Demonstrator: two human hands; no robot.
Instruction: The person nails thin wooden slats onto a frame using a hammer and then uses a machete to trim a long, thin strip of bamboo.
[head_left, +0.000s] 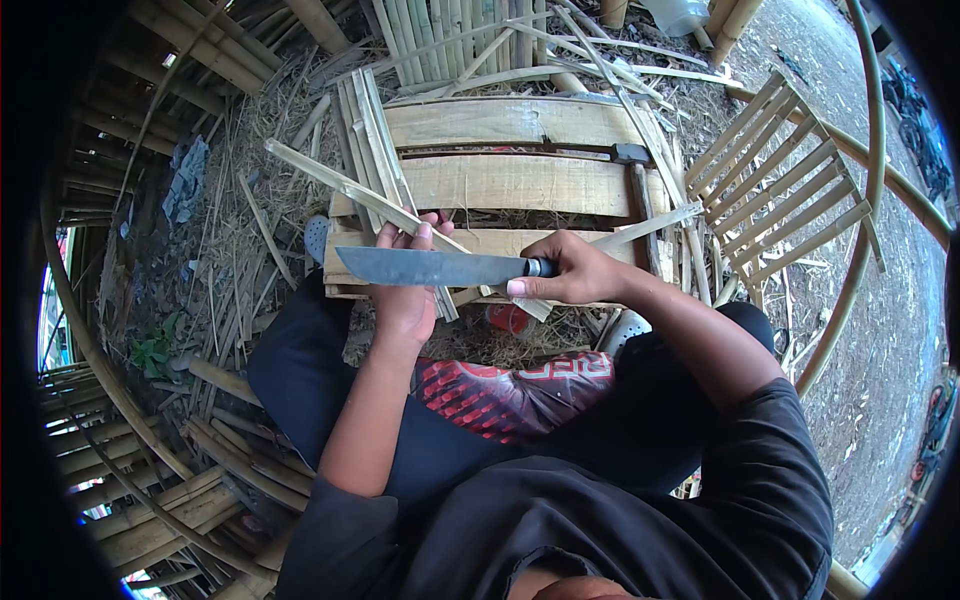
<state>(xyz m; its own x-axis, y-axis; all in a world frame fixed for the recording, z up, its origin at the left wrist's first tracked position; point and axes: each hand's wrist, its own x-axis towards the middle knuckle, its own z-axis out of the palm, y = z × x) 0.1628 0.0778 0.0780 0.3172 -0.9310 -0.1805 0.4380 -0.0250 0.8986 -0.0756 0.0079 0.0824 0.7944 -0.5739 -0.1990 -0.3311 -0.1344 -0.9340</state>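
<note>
The right hand [572,272] is closed around the handle of a large knife [435,268]. The blade lies level and extends toward the left hand [408,290]. The left hand grips a long bamboo strip [350,190], which runs up and away from the fingers; the blade crosses just in front of this hand. Directly beyond both hands is a low wooden bench [510,180] made of planks. A hammer [632,160] lies on the bench, beyond the right hand. Further split bamboo strips [375,130] rest on the bench beyond the left hand. A slatted bamboo panel [780,180] stands outward of the right hand. Straw covers the ground [240,250] outward of the left hand.
</note>
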